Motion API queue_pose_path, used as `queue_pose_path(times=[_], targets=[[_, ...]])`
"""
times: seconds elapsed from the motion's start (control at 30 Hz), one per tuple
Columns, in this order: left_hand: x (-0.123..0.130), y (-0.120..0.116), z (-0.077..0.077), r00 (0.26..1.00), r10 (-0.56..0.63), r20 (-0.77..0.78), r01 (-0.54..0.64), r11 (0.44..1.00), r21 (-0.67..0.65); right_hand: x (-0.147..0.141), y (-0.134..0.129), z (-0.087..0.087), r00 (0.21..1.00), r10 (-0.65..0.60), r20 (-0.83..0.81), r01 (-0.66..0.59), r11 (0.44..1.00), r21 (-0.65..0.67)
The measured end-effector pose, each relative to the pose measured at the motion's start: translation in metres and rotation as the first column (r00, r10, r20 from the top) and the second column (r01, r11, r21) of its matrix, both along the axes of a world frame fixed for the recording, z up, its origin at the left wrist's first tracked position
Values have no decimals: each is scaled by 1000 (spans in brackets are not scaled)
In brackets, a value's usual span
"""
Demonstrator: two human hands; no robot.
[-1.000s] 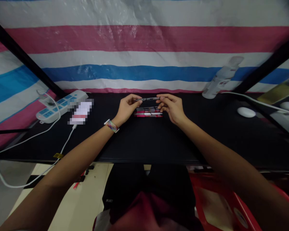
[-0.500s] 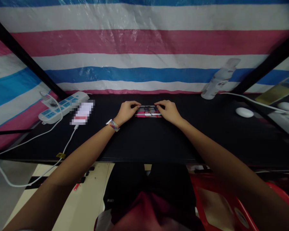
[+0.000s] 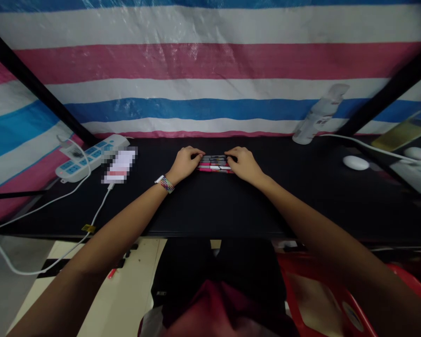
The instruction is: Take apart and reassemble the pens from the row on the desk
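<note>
Several pens (image 3: 215, 163) lie side by side in a close row on the black table (image 3: 214, 206), grey and dark ones at the back, pink-red and white ones in front. At the row's left end is my left hand (image 3: 184, 164), its thumb and fingers closed against the pen ends. My right hand (image 3: 246, 165) is closed in the same way at the right end and covers some of the tips. A patterned band (image 3: 165, 183) circles my left wrist.
On the left are a power strip (image 3: 91, 157), a blurred-out phone (image 3: 121, 164) and white cables. To the right stand a clear bottle (image 3: 317, 117), a white mouse-shaped object (image 3: 356, 163) and a container of yellowish liquid (image 3: 400, 133). A striped sheet (image 3: 210, 89) hangs behind the table.
My right hand has shifted slightly left and forward over the right ends of the pens, covering more of the front ones. My left hand stays nearly still.
</note>
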State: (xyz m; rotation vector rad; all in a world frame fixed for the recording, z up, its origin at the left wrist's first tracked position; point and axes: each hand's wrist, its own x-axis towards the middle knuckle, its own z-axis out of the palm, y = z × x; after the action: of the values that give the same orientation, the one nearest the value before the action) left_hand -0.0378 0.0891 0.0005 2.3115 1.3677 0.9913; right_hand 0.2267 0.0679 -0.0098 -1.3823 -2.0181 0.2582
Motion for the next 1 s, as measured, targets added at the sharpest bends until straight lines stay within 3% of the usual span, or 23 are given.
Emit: queue_pose_path(times=[0.13, 0.23, 0.33, 0.6, 0.87, 1.0], targets=[[2, -1, -1, 997, 21, 74, -19, 1000, -19, 0, 2, -2, 976, -12, -215, 4, 999, -40], [8, -3, -4, 967, 41, 252, -23, 997, -74, -3, 7, -4, 870, -72, -488, 15, 993, -120], [18, -6, -6, 899, 38, 437, 35, 987, -157, -12, 11, -8, 764, -109, -636, 10, 987, -158], [31, -10, -14, 745, 38, 667, 166, 957, -239, -27, 3, -12, 680, -50, -731, -65, 990, -128], [33, -29, -9, 769, 61, 637, 120, 964, -237, -28, -5, -13, 532, -80, -843, -106, 981, -160], [36, -41, -3, 794, 67, 604, 101, 965, -240, -27, -10, -11, 496, -78, -865, -123, 980, -159]])
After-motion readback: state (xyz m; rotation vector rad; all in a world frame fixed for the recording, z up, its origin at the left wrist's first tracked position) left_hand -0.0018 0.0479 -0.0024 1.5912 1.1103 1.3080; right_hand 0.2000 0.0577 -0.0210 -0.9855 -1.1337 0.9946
